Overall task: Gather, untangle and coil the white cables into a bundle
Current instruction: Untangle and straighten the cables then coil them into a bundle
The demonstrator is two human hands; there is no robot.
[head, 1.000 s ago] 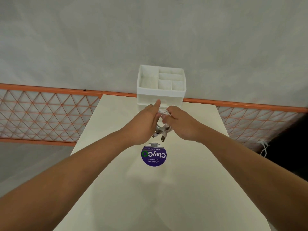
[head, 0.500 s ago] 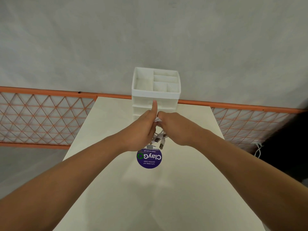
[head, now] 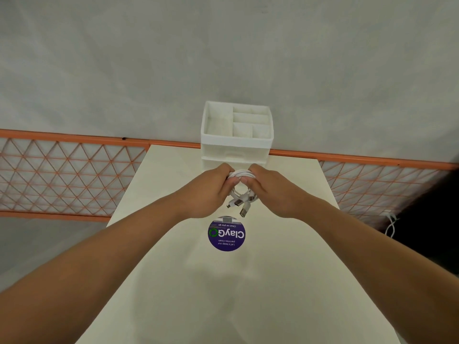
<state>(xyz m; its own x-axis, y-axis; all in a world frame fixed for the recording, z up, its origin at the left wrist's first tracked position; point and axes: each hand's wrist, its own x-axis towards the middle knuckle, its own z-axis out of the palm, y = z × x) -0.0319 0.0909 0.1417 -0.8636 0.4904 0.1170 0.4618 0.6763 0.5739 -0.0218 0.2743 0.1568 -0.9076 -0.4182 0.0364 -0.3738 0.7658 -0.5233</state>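
Note:
A coil of white cables [head: 240, 174] hangs in the air above the cream table [head: 238, 281], just in front of the white organiser. My left hand [head: 210, 188] grips the coil's left side and my right hand [head: 269, 188] grips its right side, fingers curled round the strands. Metal USB plugs [head: 239, 203] dangle from the bottom of the loop between my wrists. Parts of the coil are hidden inside both fists.
A white organiser [head: 237, 131] with several open compartments and drawers stands at the table's far edge against the grey wall. A round purple sticker [head: 226, 233] lies on the tabletop below my hands. Orange lattice railing [head: 72, 175] flanks the table. A white cord [head: 391, 225] hangs at right.
My left thumb, which stuck up before, has folded down. My hands have drawn slightly apart, showing the top of the coil between them.

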